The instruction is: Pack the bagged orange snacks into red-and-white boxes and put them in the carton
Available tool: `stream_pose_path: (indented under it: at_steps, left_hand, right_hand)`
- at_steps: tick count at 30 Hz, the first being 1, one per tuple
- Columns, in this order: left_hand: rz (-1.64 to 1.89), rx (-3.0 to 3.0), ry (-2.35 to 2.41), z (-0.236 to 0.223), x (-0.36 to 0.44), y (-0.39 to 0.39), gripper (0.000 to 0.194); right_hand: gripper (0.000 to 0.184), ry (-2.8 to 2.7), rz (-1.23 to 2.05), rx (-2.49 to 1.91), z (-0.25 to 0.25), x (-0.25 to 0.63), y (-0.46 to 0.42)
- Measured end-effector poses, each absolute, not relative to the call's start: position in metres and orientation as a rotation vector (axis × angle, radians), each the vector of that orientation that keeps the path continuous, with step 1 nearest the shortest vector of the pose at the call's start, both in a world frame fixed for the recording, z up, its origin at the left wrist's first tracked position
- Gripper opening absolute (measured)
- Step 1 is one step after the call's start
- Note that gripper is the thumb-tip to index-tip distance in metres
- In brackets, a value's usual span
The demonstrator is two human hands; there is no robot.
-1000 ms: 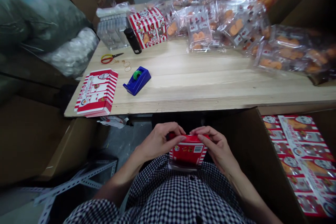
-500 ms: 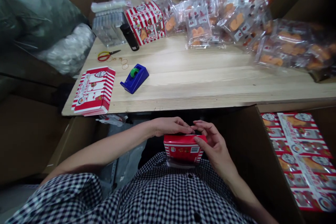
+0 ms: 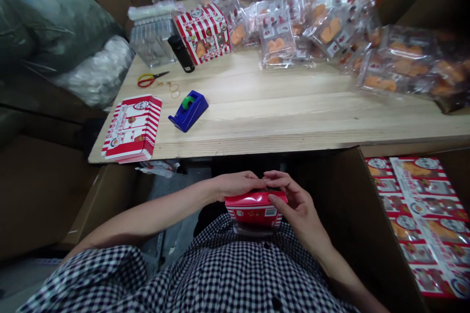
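A small red and white striped box (image 3: 255, 210) rests against my checked shirt, below the table's front edge. My left hand (image 3: 235, 185) lies across its top far edge, fingers pressed down on the flap. My right hand (image 3: 293, 203) holds the box's right end, thumb on the front face and fingers curled over the top. Both hands grip the same box.
On the wooden table (image 3: 279, 117) lie a stack of flat striped cartons (image 3: 132, 128), a blue tape dispenser (image 3: 188, 110), red scissors (image 3: 150, 78), a black bottle (image 3: 181, 53), an assembled striped box (image 3: 203, 33) and several bagged orange items (image 3: 330, 24). A carton of finished boxes (image 3: 422, 215) stands at right.
My left arm swung out to the left and its hand shifted onto the box's top. The box tilted, and its top flap now lies lower.
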State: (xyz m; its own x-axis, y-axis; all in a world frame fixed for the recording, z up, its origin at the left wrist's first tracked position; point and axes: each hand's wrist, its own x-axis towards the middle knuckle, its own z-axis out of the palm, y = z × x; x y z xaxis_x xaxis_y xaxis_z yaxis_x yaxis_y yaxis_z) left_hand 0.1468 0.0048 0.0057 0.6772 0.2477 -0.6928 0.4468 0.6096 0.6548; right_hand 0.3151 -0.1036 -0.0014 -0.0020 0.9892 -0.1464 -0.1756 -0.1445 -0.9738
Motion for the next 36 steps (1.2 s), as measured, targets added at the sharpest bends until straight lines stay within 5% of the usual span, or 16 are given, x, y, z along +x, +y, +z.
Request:
stream_pose_path:
  at_steps: [6,28,36]
  left_hand:
    - [0.283,1.656,0.803,0.033,0.12,0.008,0.039]
    - [0.354,1.902,0.74,-0.009,0.092,-0.003,0.04]
    - [1.097,1.649,1.76,0.006,-0.001,0.103,0.025]
  right_hand:
    - [0.02,-0.964,1.324,-1.229,-0.005,0.324,-0.106]
    - [0.028,-1.51,1.32,-1.214,-0.032,0.335,-0.069]
    - [0.026,-1.431,1.364,-1.255,-0.062,0.349,-0.06]
